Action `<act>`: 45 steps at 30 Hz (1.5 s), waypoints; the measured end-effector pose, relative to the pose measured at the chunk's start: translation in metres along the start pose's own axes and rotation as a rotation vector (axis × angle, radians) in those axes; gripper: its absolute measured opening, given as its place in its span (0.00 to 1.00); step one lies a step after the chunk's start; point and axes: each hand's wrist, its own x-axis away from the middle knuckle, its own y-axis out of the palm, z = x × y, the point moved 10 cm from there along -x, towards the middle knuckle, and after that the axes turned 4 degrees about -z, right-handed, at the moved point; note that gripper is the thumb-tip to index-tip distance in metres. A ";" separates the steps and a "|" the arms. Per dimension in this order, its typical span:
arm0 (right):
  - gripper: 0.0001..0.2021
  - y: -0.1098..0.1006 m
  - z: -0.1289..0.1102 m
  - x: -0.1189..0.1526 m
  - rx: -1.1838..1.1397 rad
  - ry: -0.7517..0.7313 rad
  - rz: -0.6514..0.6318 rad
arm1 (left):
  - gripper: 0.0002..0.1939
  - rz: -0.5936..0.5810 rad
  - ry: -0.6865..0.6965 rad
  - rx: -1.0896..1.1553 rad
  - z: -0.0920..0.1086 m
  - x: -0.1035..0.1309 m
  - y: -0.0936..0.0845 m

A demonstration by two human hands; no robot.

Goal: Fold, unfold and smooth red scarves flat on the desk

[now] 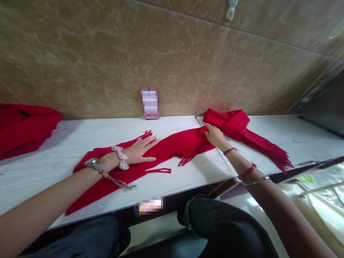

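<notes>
A red scarf (166,145) with fringe lies stretched across the white tabletop, one part folded over another. My left hand (138,151) rests flat on its left part, fingers spread. At the scarf's right end my right hand (215,137) has its fingers closed on the fabric, the fingertips partly out of sight. Just beyond that hand lies a second red scarf (233,125), crossed over itself, with its fringe pointing to the front right. Some loose fringe of the first scarf sticks out beside my left hand.
A heap of red cloth (24,130) lies at the far left. A blurred phone-like object (150,104) leans upright against the marbled wall (107,53). The white tabletop (182,186) has a seam near my right hand. My legs are below its front edge.
</notes>
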 end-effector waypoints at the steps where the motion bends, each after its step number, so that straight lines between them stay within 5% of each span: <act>1: 0.24 0.002 -0.007 -0.001 -0.003 -0.020 -0.008 | 0.40 -0.002 0.009 -0.012 -0.012 0.009 0.001; 6: 0.24 0.009 -0.052 0.004 0.007 -0.112 -0.035 | 0.38 -0.027 0.013 -0.052 -0.057 0.040 -0.007; 9: 0.24 0.010 -0.071 0.012 -0.017 -0.130 -0.024 | 0.40 -0.047 -0.003 -0.056 -0.059 0.047 -0.019; 14: 0.22 0.007 -0.084 0.018 -0.134 -0.161 0.008 | 0.40 0.178 -0.035 -0.012 -0.014 0.039 -0.049; 18: 0.21 0.000 -0.071 0.011 -0.382 -0.100 0.062 | 0.39 0.248 0.009 -0.058 0.031 0.026 -0.047; 23: 0.20 0.004 -0.051 0.005 -0.720 -0.018 0.054 | 0.33 0.301 0.035 -0.031 0.042 0.021 -0.044; 30: 0.21 0.009 -0.057 0.009 -0.326 -0.076 0.101 | 0.29 0.314 -0.037 -0.055 0.041 0.020 -0.031; 35: 0.23 -0.018 -0.096 0.029 -0.098 -0.299 0.279 | 0.30 0.322 -0.043 -0.049 0.046 0.022 -0.030; 40: 0.22 0.021 -0.145 0.052 0.176 -0.590 -0.031 | 0.32 0.262 0.000 -0.063 0.048 0.018 -0.023; 45: 0.23 0.038 -0.146 0.058 0.269 -0.679 -0.108 | 0.32 0.216 0.003 -0.056 0.048 0.018 -0.019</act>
